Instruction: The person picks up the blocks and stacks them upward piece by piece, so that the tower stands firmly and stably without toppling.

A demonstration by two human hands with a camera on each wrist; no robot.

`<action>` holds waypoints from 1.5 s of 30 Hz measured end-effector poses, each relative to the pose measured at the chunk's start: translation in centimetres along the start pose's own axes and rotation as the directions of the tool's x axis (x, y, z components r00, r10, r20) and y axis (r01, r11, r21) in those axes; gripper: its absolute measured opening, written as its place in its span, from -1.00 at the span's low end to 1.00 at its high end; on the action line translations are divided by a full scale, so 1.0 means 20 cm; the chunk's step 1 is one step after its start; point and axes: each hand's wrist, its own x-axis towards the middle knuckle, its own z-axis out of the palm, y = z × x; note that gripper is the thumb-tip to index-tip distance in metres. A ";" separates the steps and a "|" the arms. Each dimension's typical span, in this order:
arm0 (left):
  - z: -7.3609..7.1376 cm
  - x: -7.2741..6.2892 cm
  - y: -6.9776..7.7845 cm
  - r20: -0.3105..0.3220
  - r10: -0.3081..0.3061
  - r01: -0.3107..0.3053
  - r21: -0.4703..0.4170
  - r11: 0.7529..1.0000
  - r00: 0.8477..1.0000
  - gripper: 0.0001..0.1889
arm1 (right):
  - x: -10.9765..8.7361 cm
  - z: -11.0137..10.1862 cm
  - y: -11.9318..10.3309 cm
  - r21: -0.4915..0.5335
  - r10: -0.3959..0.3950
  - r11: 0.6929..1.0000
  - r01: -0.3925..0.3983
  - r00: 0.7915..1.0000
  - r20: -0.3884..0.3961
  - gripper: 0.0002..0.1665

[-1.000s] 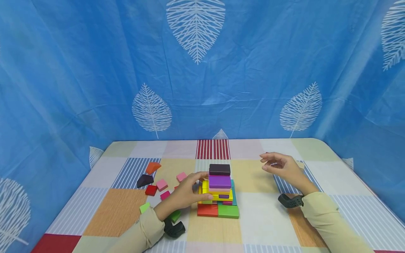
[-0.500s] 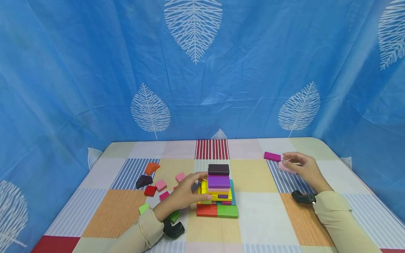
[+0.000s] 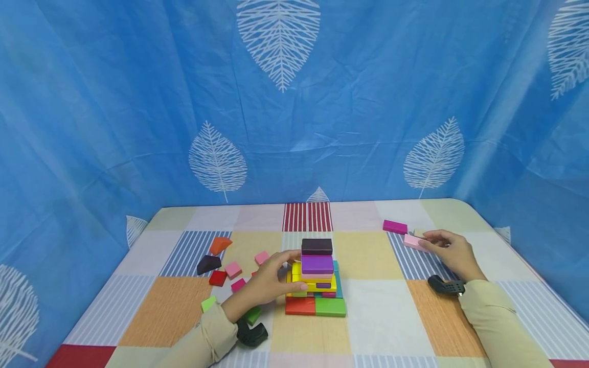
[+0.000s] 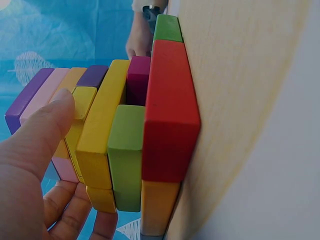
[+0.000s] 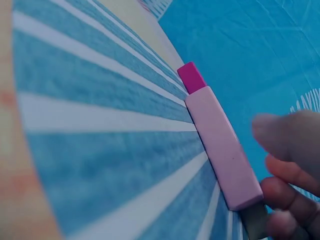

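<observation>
Block tower (image 3: 317, 264), held by our left hand (image 3: 268, 281), has several layers done on the surface (image 3: 382, 312); our right hand (image 3: 455, 251), thumb and fingers parted, is at a pink block (image 5: 225, 150). Beyond, a magenta block (image 3: 394, 226) and loose pieces (image 3: 218, 278) remain unstacked.

**Bright overhead, dim at my wrists**

From my head, the view is bright and even, with pale sheen streaking the blue curtain (image 3: 494, 133). My left wrist's picture is dimmer, soft shade beside the red block (image 4: 170, 110). At my right wrist, my right hand (image 5: 300, 172) blurs, and the striped cloth (image 5: 110, 165) loses focus leftward.
</observation>
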 end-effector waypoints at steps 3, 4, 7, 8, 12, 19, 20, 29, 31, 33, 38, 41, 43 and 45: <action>0.00 0.00 0.00 -0.005 -0.001 0.001 0.001 1.000 1.000 -0.21 | 0.00 0.00 -0.01 -0.036 -0.019 0.999 0.020 0.999 0.039 -0.49; 0.00 0.00 0.00 -0.005 -0.002 0.002 0.002 1.000 1.000 -0.21 | 0.01 0.00 -0.01 -0.044 -0.029 0.999 0.031 0.998 0.050 -0.48; 0.00 0.00 0.00 -0.005 -0.004 0.004 0.003 1.000 1.000 -0.21 | 0.01 -0.01 -0.01 -0.060 -0.053 0.997 0.058 0.995 0.084 -0.46; 0.00 0.00 0.00 -0.005 -0.004 0.004 0.004 1.000 1.000 -0.21 | 0.02 -0.01 -0.01 -0.060 -0.062 0.996 0.068 0.994 0.095 -0.47; 0.00 0.00 0.00 -0.003 0.001 -0.001 0.003 1.000 1.000 -0.22 | 0.02 -0.03 -0.01 -0.061 -0.070 0.995 0.078 0.989 0.127 -0.50; -0.01 0.00 0.00 0.001 0.013 -0.013 0.001 1.000 1.000 -0.23 | 0.03 -0.06 -0.04 -0.091 -0.065 0.992 0.082 0.982 0.179 -0.56; -0.01 0.00 0.00 0.001 0.012 -0.012 0.003 1.000 1.000 -0.23 | 0.03 -0.06 -0.04 -0.092 -0.063 0.992 0.082 0.980 0.188 -0.56; -0.01 0.00 -0.01 0.006 0.010 -0.010 0.002 1.000 1.000 -0.22 | 0.03 -0.07 -0.01 -0.065 -0.078 0.993 0.094 0.974 0.214 -0.54; -0.01 0.00 -0.01 0.006 0.009 -0.009 0.001 1.000 1.000 -0.21 | 0.03 -0.06 -0.01 -0.041 -0.089 0.994 0.099 0.975 0.205 -0.55; -0.01 0.00 -0.01 0.005 0.008 -0.008 0.001 1.000 1.000 -0.21 | 0.03 -0.06 -0.01 -0.016 -0.098 0.995 0.103 0.975 0.198 -0.56; -0.01 0.00 0.00 0.007 -0.004 0.004 0.002 1.000 1.000 -0.20 | 0.02 -0.06 -0.06 0.028 -0.131 0.991 0.128 0.975 0.180 -0.57; -0.01 0.00 -0.01 0.007 -0.009 0.009 0.001 1.000 1.000 -0.20 | 0.02 -0.05 -0.11 0.074 -0.160 0.986 0.149 0.972 0.172 -0.58; -0.01 0.00 -0.01 0.007 -0.008 0.008 0.002 1.000 1.000 -0.20 | 0.02 -0.05 -0.15 0.112 -0.178 0.981 0.161 0.970 0.168 -0.58; -0.01 0.00 -0.01 0.007 -0.004 0.004 0.003 1.000 1.000 -0.20 | 0.01 -0.05 -0.18 0.145 -0.191 0.975 0.167 0.967 0.166 -0.58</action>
